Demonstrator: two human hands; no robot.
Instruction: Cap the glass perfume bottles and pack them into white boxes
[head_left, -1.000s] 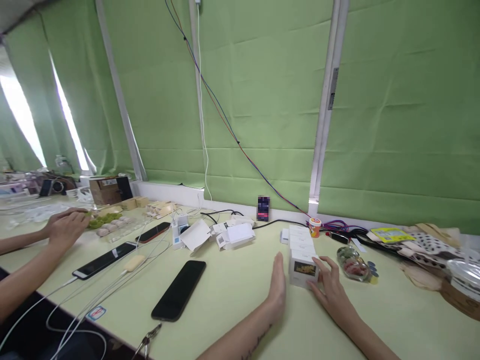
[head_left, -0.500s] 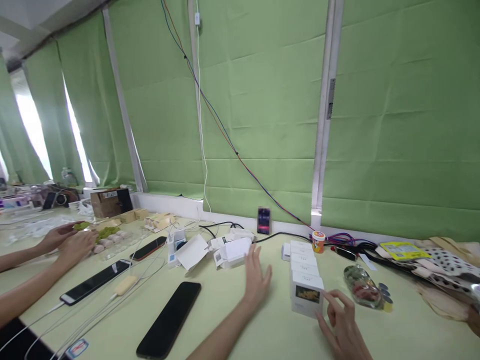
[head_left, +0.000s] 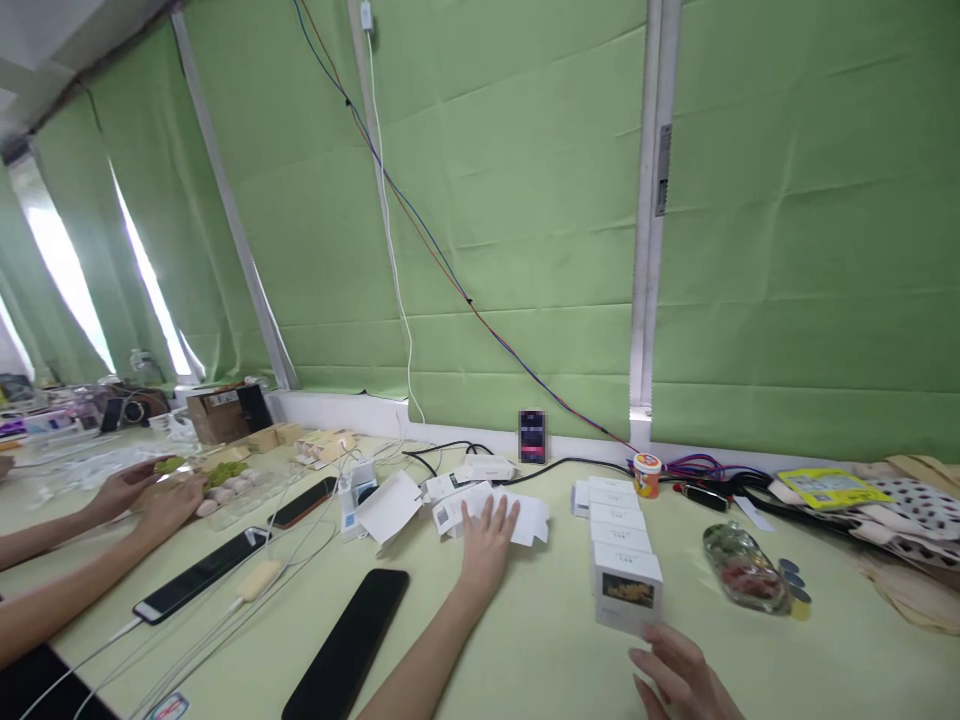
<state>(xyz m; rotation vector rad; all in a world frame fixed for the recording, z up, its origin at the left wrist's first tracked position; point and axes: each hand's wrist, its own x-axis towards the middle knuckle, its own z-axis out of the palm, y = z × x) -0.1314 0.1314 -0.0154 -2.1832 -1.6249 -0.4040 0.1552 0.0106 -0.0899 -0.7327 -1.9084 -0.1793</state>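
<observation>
My left hand (head_left: 486,545) lies with fingers spread on an unfolded white carton (head_left: 531,520) among other loose white cartons. Just below the front of a row of small white boxes is my right hand (head_left: 681,672), its fingers apart and partly bent, with nothing visible in it. The nearest white box (head_left: 628,592) in that row stands upright and has a dark picture on its front. Its lower edge is close to my right fingertips; I cannot tell whether they touch. Part of my right hand is cut off by the bottom edge.
A large black phone (head_left: 349,640) lies left of my forearm. Farther left are a charging phone (head_left: 199,577), a yellow power bank (head_left: 259,580) and a co-worker's hands (head_left: 169,505). To the right lie a clear wrapped pack (head_left: 742,567) and an orange-white tub (head_left: 646,476).
My left hand has gone from hovering beside the cartons to resting on one, which now lies opened out to the right. My right hand has drawn down from the front box's side.
</observation>
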